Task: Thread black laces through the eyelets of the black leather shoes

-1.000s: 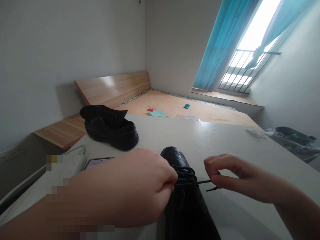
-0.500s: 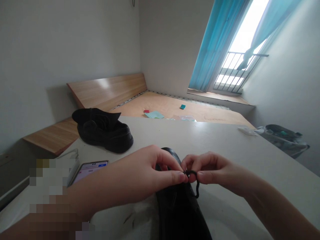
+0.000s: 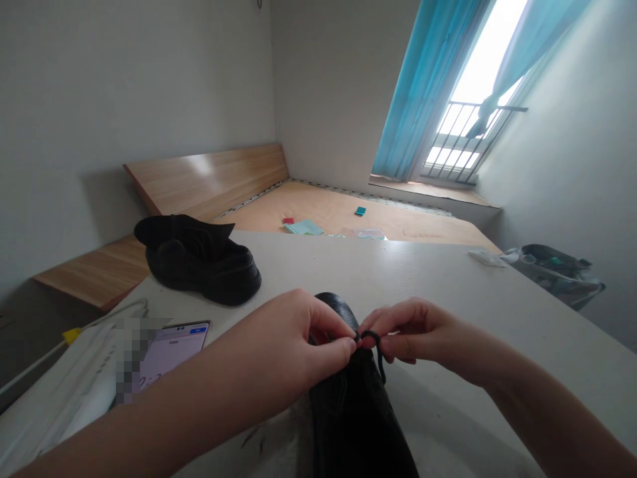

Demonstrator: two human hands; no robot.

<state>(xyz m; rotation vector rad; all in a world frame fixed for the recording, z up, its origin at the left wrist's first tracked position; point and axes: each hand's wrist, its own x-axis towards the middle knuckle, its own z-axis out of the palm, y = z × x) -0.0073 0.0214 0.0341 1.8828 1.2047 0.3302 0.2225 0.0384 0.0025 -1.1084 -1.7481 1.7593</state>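
Observation:
A black shoe (image 3: 358, 411) lies on the white table (image 3: 428, 279) with its toe pointing away from me. Over its front part, my left hand (image 3: 318, 332) pinches a black shoelace (image 3: 381, 362) between thumb and index finger. My right hand (image 3: 413, 332) is closed on the same lace just to the right, where it forms a small loop and a hanging end. The fingertips of both hands nearly meet. Another black shoe (image 3: 199, 262) rests on its own at the table's back left, its tongue raised.
A lit phone (image 3: 174, 348) and a white cable (image 3: 109, 312) lie left, near my left forearm. A clear plastic wrapper (image 3: 486, 258) sits at the table's far right edge, beside a bag (image 3: 562, 272). Beyond stands a bed (image 3: 318, 199) with small items.
Both hands have shifted slightly left along with the whole view. The lace loop at my right fingertips has changed shape, and more of the phone shows.

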